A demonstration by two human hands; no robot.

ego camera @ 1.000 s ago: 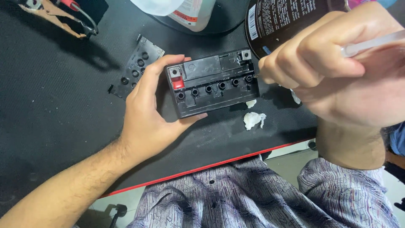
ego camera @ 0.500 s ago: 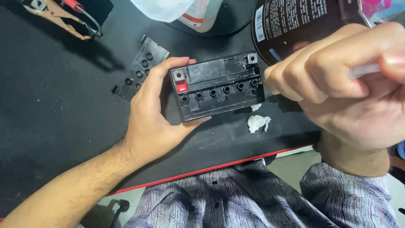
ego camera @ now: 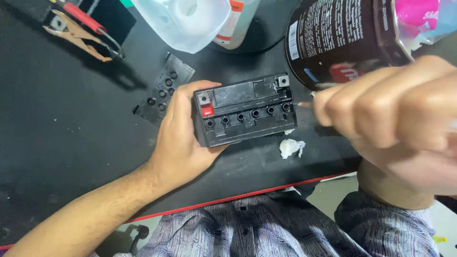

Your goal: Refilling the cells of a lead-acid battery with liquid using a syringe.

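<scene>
My left hand (ego camera: 178, 138) grips the left end of a small black battery (ego camera: 247, 114) that rests on the black mat (ego camera: 71, 143). The battery top shows a row of several open round holes and a red patch by one terminal. My right hand (ego camera: 395, 119), blurred and close to the camera, is closed around a thin clear tool. Only the tool's tip (ego camera: 304, 103) shows, just off the battery's right end near the last hole.
A black strip with round holes (ego camera: 164, 90) lies left of the battery. A white wad (ego camera: 291, 147) sits in front of it. Behind stand a dark can (ego camera: 338, 38) and a clear plastic jug (ego camera: 185, 21). A red-handled clamp (ego camera: 81, 33) lies far left.
My right hand has risen toward the camera and the tool tip has drawn slightly away from the rightmost hole. My left hand keeps its hold on the battery.
</scene>
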